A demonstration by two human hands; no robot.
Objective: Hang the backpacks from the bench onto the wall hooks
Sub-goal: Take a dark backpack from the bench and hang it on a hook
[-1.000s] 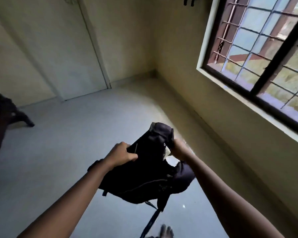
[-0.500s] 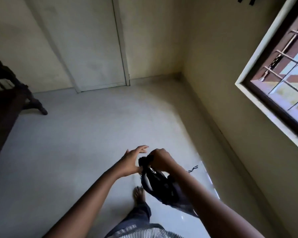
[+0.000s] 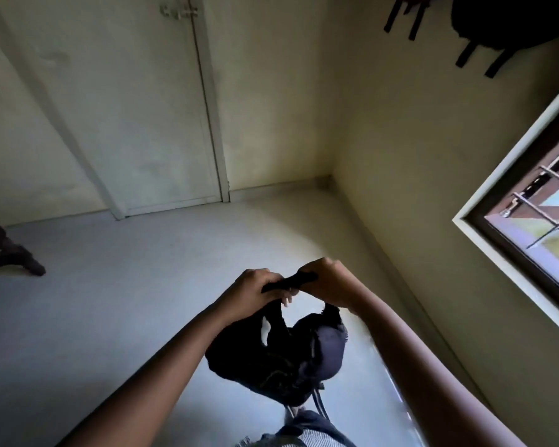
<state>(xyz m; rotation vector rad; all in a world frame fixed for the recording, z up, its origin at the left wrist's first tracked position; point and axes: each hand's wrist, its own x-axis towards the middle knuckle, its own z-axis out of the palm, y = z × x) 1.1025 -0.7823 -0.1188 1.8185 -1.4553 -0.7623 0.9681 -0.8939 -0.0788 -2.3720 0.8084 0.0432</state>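
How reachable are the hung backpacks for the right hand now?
Probably not yet: the right hand, with the left hand, holds the strap of the black backpack low, while the hung backpacks sit high up the wall. Nothing stands between, so raising the arm may do.

Both grips out in front of me, fists almost bumping

My left grip (image 3: 255, 293) and right grip (image 3: 331, 282) are each curled tight round the top strap (image 3: 289, 282) of the backpack (image 3: 278, 359), side by side with only a short bit of strap showing between them. The backs of both face up at me, fingers tucked under. Both forearms are bare, coming in from the bottom corners and angling together at the wrists. The right wrist sits a touch higher than the left.
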